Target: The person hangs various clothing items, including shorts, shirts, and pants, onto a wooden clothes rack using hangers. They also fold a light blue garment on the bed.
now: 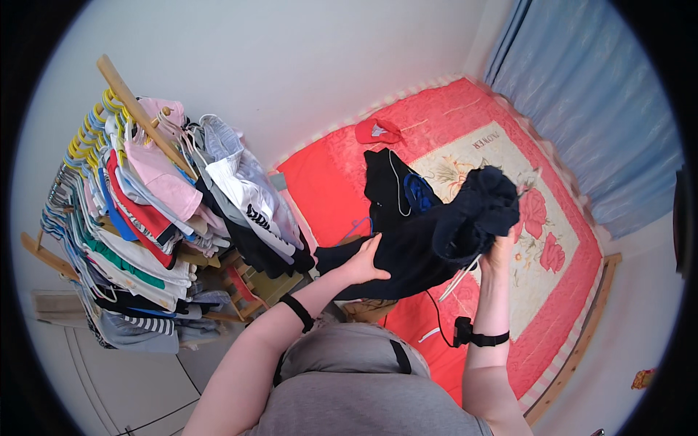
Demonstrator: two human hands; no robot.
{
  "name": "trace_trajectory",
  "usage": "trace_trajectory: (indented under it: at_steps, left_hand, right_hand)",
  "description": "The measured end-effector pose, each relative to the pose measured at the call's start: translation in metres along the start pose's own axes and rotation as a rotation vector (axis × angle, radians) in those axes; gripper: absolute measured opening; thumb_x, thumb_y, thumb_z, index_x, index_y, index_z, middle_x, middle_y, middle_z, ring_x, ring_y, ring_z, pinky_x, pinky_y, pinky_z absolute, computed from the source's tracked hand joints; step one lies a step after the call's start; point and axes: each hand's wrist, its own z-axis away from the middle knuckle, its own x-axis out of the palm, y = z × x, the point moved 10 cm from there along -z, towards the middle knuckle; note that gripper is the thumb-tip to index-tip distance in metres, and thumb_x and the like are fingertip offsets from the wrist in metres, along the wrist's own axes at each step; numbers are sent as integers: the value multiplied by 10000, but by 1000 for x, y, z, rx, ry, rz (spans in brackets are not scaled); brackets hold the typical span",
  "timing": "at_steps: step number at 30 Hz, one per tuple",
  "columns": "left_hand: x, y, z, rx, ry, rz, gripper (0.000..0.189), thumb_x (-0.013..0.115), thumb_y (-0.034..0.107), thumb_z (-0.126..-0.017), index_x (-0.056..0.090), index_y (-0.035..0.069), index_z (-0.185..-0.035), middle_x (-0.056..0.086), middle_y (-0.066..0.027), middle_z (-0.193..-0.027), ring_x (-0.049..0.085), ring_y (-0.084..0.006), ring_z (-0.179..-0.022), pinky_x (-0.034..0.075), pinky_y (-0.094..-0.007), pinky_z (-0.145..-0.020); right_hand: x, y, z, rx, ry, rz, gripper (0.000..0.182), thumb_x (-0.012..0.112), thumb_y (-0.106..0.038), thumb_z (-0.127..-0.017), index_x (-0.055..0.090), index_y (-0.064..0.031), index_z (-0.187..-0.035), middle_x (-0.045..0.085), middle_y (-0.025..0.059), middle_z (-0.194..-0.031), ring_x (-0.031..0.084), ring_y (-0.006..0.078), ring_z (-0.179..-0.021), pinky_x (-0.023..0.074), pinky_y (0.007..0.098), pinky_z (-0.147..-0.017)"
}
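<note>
A dark navy garment (411,253), apparently trousers with a white drawstring (461,279), stretches across in front of me above the bed. My right hand (497,253) grips its bunched end from below, and folds of cloth cover most of those fingers. On the flatter part of the cloth rests my left hand (366,266), palm down, thumb spread away from the fingers. Just beyond the garment, a black piece of clothing (381,177) lies on the bed with a white hanger or cord (401,191) over it. Beside that is a blue bundled item (420,193).
A wooden rack (139,111) packed with hanging clothes (158,185) stands at left. A red cap (377,131) lies on the floral bedspread (567,240) near the wall. Part of a blue hanger (361,222) shows behind the navy cloth. Blue curtains (589,109) hang at right.
</note>
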Motion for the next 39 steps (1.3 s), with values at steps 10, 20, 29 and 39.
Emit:
trace_trajectory:
  at_steps: [10,20,29,39]
  left_hand:
    - [-28,23,-35,24,389,639,379,530,139,-880,497,16,-1237,549,-210,-1195,520,-306,-1139,411,-373,-974]
    - [-203,138,170,463,205,1434,483,346,341,-974,427,8,-1315,488,-138,-1324,491,-281,-1197,395,-421,-1015]
    - [-230,86,364,408,600,970,390,439,177,-947,468,-32,-1275,555,-162,-1223,578,-257,-1078,479,-369,-916]
    - [-165,-34,416,-52,593,156,464,453,-42,-758,477,-14,-1220,585,-143,-1140,565,-210,-1049,433,-301,-917]
  right_hand:
    - [66,-74,56,7,-157,-232,534,602,-137,-864,402,-5,-1342,508,127,-1307,512,258,-1173,391,390,-1034]
    - [136,-48,128,89,-142,243,580,684,-49,-791,433,7,-1312,549,96,-1243,550,187,-1097,454,320,-925]
    - [267,38,246,370,-705,302,466,716,-86,-781,538,32,-1195,616,33,-1098,551,109,-986,463,286,-876]
    - [312,116,362,295,-647,372,381,670,-97,-851,520,22,-1180,604,43,-1083,558,104,-982,457,277,-876]
